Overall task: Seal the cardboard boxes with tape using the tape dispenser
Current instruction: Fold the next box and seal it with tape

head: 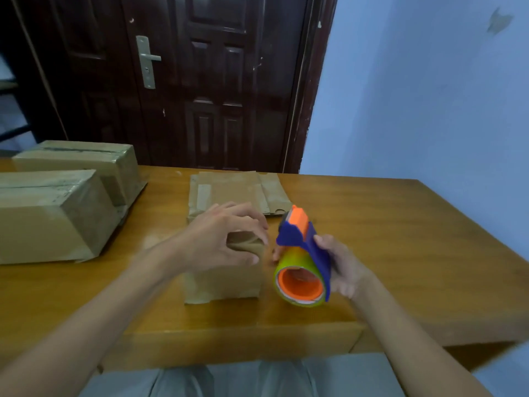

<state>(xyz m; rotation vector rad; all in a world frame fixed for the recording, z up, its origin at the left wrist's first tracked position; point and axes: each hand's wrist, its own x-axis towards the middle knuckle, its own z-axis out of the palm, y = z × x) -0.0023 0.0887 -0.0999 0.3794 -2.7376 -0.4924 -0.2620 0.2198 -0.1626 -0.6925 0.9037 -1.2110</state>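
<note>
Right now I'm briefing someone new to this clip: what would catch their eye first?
The blue-and-orange dispenser, bright against the brown table, gripped in the right hand at centre. Just left of it, the left hand grips the top of a small box. Two bigger boxes sit at far left.

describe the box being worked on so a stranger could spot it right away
On the wooden table, look near the front edge, just left of the blue-and-orange tape dispenser. The small cardboard box stands there under the left hand. It is far smaller than the two big boxes at the left.
</note>
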